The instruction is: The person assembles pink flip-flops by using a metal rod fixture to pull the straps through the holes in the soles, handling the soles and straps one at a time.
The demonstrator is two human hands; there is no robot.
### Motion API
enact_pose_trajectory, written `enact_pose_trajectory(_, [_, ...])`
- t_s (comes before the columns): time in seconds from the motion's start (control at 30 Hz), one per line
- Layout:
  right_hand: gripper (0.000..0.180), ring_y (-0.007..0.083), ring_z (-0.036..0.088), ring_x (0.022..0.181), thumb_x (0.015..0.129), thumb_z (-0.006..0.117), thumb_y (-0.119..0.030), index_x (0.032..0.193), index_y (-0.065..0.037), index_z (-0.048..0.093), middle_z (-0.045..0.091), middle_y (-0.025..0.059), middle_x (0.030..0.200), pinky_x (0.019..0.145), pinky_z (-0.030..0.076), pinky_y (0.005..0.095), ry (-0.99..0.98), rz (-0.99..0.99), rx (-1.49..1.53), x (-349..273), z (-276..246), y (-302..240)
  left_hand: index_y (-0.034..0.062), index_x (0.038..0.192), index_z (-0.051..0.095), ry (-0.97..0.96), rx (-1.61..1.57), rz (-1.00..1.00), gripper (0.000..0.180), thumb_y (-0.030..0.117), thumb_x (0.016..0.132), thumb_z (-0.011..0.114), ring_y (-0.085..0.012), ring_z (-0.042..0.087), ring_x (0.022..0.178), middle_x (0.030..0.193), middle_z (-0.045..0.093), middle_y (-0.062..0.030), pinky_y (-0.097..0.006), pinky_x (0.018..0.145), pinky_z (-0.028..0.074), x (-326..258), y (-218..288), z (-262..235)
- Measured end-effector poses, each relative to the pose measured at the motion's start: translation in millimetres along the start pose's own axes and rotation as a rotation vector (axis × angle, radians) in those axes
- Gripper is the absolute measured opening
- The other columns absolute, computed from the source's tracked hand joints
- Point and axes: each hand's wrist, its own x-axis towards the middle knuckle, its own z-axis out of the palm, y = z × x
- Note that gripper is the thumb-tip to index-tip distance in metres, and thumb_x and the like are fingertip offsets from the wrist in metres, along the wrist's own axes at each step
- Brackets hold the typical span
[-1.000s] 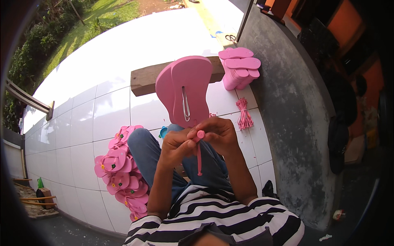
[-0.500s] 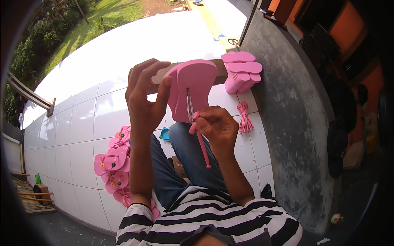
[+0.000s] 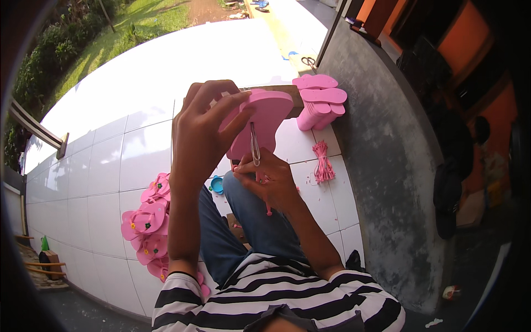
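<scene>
My left hand (image 3: 202, 130) grips a pink foam sandal sole (image 3: 264, 119) from its left edge and holds it up in front of me. A thin metal wire tool (image 3: 255, 145) hangs through the sole. My right hand (image 3: 265, 180) sits just under the sole, pinching the lower end of the tool together with a pink rubber strap (image 3: 269, 206) that dangles below my fingers. Both hands are over my lap in blue jeans.
A stack of plain pink soles (image 3: 321, 102) stands by the grey wall (image 3: 387, 166). A bundle of pink straps (image 3: 322, 163) lies on the white tiles. Finished pink sandals with flowers (image 3: 148, 221) are piled at my left. A small blue cup (image 3: 217, 184) and a wooden block (image 3: 287, 91) are near.
My left hand rose from the strap in my lap and took the sole by its edge, lifting and tilting it flatter. My right hand stayed low on the tool and strap.
</scene>
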Motion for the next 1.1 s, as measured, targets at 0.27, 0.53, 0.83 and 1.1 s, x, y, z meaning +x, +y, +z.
enact_pose_trajectory(0.27, [0.012,0.0135,0.061,0.073,0.089,0.061,0.008,0.100,0.004,0.061,0.064,0.0166,0.100,0.072,0.052,0.0265,0.462,0.274,0.598,-18,-9,-5,0.0062,0.102,0.070,-0.069,-0.091,-0.037,0.026,0.011,0.078,0.079,-0.0216,0.066,0.090,0.102,0.065,-0.0081,-0.033,0.072,0.061,-6,-5,0])
enact_pose_trajectory(0.53, [0.022,0.0212,0.066,0.093,0.081,0.064,0.018,0.097,0.004,0.061,0.060,0.0158,0.102,0.087,0.056,0.0333,0.389,0.039,0.361,0,-4,-29,0.0031,0.098,0.068,-0.041,-0.189,-0.053,0.027,0.012,0.077,0.081,-0.0172,0.064,0.077,0.099,0.064,-0.0081,-0.029,0.065,0.055,-4,-10,9])
enact_pose_trajectory(0.83, [0.022,0.0202,0.066,0.091,0.080,0.064,0.018,0.097,0.004,0.059,0.059,0.0145,0.101,0.087,0.056,0.0340,0.387,0.026,0.393,-4,5,-20,0.0029,0.095,0.069,-0.059,-0.295,-0.163,0.024,0.013,0.076,0.080,-0.0256,0.062,0.085,0.095,0.064,-0.0089,-0.035,0.067,0.051,-2,-5,9])
enact_pose_trajectory(1.1, [0.016,0.0156,0.063,0.091,0.086,0.063,0.010,0.099,0.002,0.059,0.060,0.0121,0.103,0.079,0.053,0.0279,0.333,0.229,0.652,-5,-1,-12,0.0022,0.097,0.069,-0.037,-0.223,-0.079,0.026,0.012,0.076,0.080,-0.0265,0.063,0.087,0.097,0.064,-0.0099,-0.037,0.073,0.052,-6,-8,8])
